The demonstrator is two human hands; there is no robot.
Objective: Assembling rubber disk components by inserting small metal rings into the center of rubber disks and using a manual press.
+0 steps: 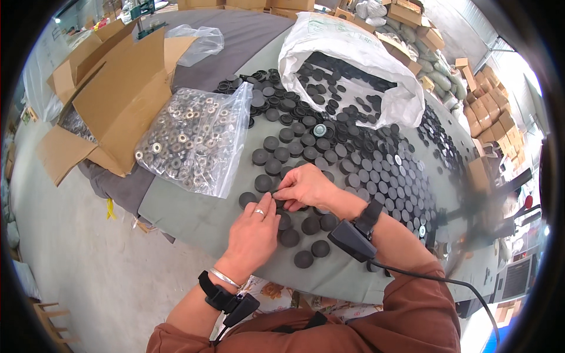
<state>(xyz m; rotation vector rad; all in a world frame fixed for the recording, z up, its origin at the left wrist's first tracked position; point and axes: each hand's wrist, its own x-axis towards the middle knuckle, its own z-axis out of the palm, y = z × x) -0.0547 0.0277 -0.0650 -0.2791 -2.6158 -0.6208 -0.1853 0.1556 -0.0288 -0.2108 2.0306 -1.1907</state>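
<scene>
- Black caps [364, 176] lie spread over the middle and right of the table [353, 279], most flat and close-packed, some loose near the front edge.
- Table surface: dull green, with a grey cloth [247, 29] along the far left side.
- White sack [347, 41] on its side at the back, mouth toward us, more caps inside and at its opening.
- Clear bag [194, 147] of small metal rings lies left of the caps, beside an open cardboard box [126, 97].
- Room: pale floor [106, 253] at left, stacked cartons [488, 112] and filled sacks [438, 77] at far right.
- Left hand [252, 235] (ring and silver bracelet noted) comes from lower left, back upward, fingers extended together, tips at one dark cap.
- Right hand [311, 189] reaches in from lower right, wrist strapped, thumb and fingers bent toward that same cap.
- Fingertips of both hands nearly meet there; we cannot tell whether either hand grips the cap, as the fingers mostly hide it.
</scene>
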